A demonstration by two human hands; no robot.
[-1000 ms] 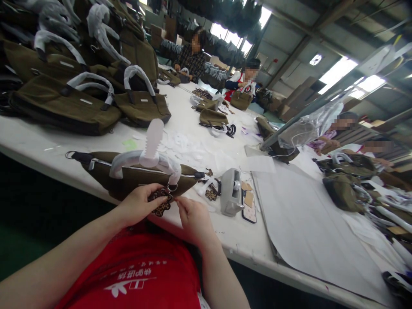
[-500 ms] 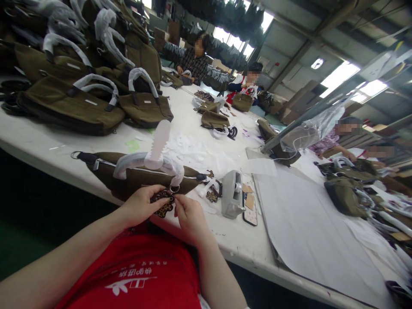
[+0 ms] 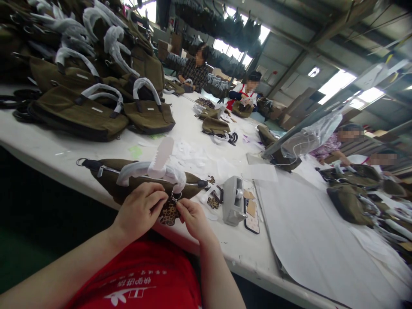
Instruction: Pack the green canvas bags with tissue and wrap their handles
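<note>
A dark olive handbag (image 3: 109, 182) with a silver zip lies at the table's front edge before me. Its handles (image 3: 135, 171) are wrapped in white film, and a pale, toothed strip (image 3: 162, 156) stands up by them. From a metal ring (image 3: 176, 196) at a handle's base hangs a leopard-print charm (image 3: 170, 214), shaped like a small animal. My left hand (image 3: 137, 210) is closed, with thumb and fingers pinched at the charm's upper left; its exact hold is partly hidden. The thumb and forefinger of my right hand (image 3: 195, 216) pinch the charm's right side, just below the ring.
To the right stand a grey tape dispenser (image 3: 233, 201) and a phone (image 3: 252, 223) with brown pieces on it. Another leopard-print charm (image 3: 213, 201) lies beside the dispenser. Bags (image 3: 77, 109) are piled at left. A white sheet (image 3: 309, 231) covers the table's right; several people sit beyond.
My left thumb has come off the charm's face and drawn up to its top left, so more of the charm shows. My right fingers remain at its right side. The view has tilted slightly up.
</note>
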